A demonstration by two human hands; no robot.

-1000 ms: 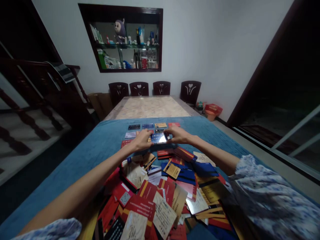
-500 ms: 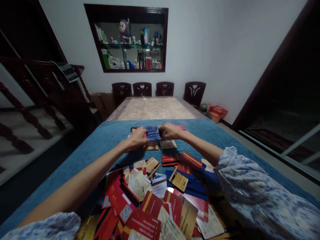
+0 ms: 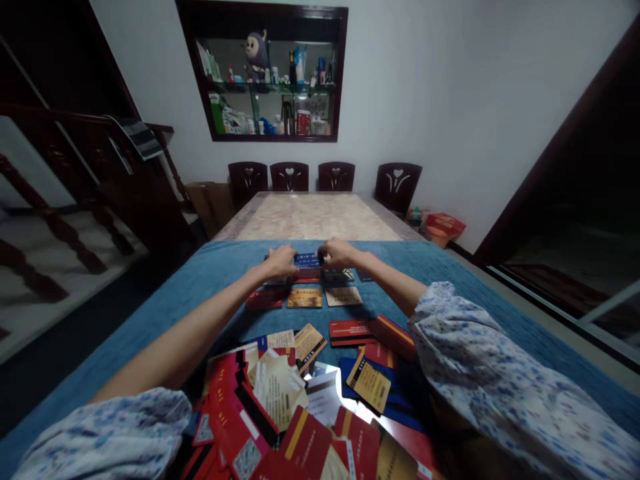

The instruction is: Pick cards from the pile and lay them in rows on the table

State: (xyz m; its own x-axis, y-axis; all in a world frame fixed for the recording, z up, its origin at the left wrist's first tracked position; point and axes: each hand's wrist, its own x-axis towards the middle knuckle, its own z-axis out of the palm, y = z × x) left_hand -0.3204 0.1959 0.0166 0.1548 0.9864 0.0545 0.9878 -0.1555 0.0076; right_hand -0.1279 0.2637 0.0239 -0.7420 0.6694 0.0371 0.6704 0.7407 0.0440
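Observation:
My left hand (image 3: pixel 281 261) and my right hand (image 3: pixel 339 255) are at the far part of the blue cloth, pinching the two ends of a blue card (image 3: pixel 307 261) between them. Just nearer lie a dark red card (image 3: pixel 306 275) and a black patterned card (image 3: pixel 339 275). Below those is a row with a red card (image 3: pixel 265 299), a gold card (image 3: pixel 305 298) and a cream card (image 3: pixel 344 297). Close to me a heap of mostly red, gold and cream cards (image 3: pixel 305 437) overlaps. Whether the blue card touches the cloth is hidden.
The blue cloth (image 3: pixel 200 280) covers the near part of a long table (image 3: pixel 310 217). Several dark chairs (image 3: pixel 397 183) stand at its far end. A wall cabinet (image 3: pixel 273 139) holds a plush toy (image 3: pixel 257 55). A wooden railing (image 3: pixel 50 233) is on the left.
Both hands have moved away from me with the blue card, uncovering the cards nearer me. The view has shifted slightly.

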